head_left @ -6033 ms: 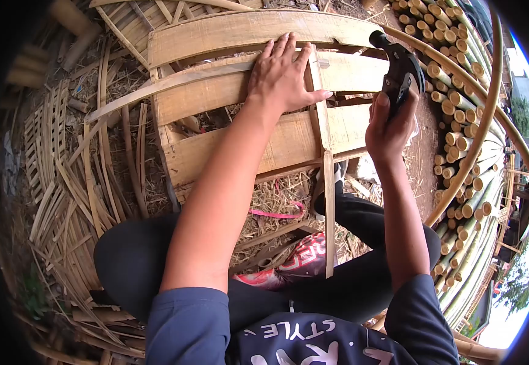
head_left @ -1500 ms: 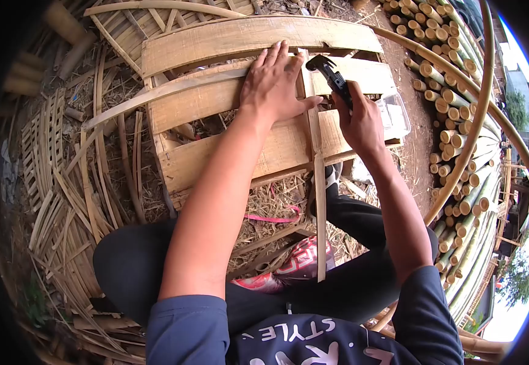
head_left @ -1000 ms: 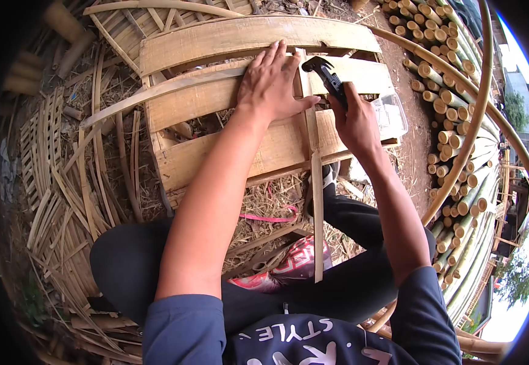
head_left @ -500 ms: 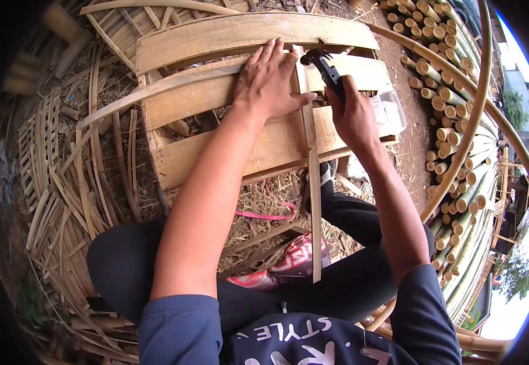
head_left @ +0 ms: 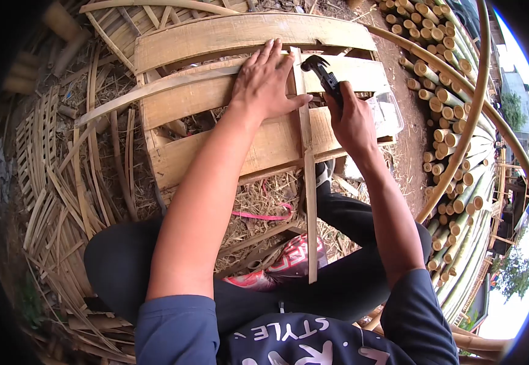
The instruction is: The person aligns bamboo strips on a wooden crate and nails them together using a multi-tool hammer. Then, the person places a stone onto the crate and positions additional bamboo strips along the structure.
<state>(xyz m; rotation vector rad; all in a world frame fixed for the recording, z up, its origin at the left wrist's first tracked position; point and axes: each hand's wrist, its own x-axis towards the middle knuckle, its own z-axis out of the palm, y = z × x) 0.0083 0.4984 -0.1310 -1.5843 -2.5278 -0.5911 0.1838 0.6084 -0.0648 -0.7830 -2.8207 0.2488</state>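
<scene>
My right hand [head_left: 354,118] is closed round the dark handle of a claw hammer [head_left: 325,76]. The hammer's head is over the slatted wooden bench, just right of a narrow upright wooden strip [head_left: 305,131] that crosses the slats. My left hand [head_left: 266,85] lies with fingers stretched out on the bench, its thumb reaching onto that strip. Under the left hand, the end of a thin bamboo slat [head_left: 155,91] runs off to the left across the boards. The bench's pale planks [head_left: 216,159] have gaps between them.
A clear plastic box [head_left: 386,115] sits at the bench's right end. Stacked bamboo poles [head_left: 453,121] fill the right side, with a long curved pole [head_left: 471,115] in front. Split bamboo strips [head_left: 57,207] lie at left. A pink ribbon [head_left: 264,216] rests on shavings below.
The hammer's head has shifted slightly down and left, and its claw now shows more fully. My left hand stays in place on the bench.
</scene>
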